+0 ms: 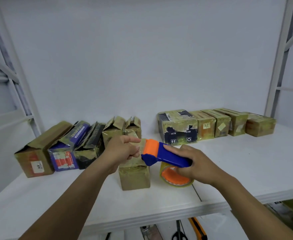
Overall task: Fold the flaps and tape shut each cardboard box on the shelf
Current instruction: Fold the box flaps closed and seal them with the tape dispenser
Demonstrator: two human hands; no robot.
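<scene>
Left row: five open cardboard boxes (68,149), flaps up, stand along the back left of the white shelf (246,161).
Right row: five taped cardboard boxes (220,125) stand side by side at the back right, well apart from the hands.
Lower level: black-handled scissors (178,229) and a yellow utility knife (198,228) lie below the shelf's front edge.
Box in work: a small brown cardboard box (134,177) sits near the front, between the two rows. Its top is partly hidden behind the left hand and the dispenser.
Tool: a blue and orange plastic tape dispenser (164,155) is held over the box's top, and its clear tape roll on an orange core (171,179) hangs just right of the box.
Left hand: the left hand (123,149) has curled fingers, with thumb and forefinger pinching the tape's free end beside the orange head.
Right hand: the right hand (194,163) is wrapped round the blue handle, thumb along its top.
Writing: "WITH" and "SIGN" show in white on the dark blue printed box (178,129), above arrow and recycling marks. The other labels are too blurred to read.
</scene>
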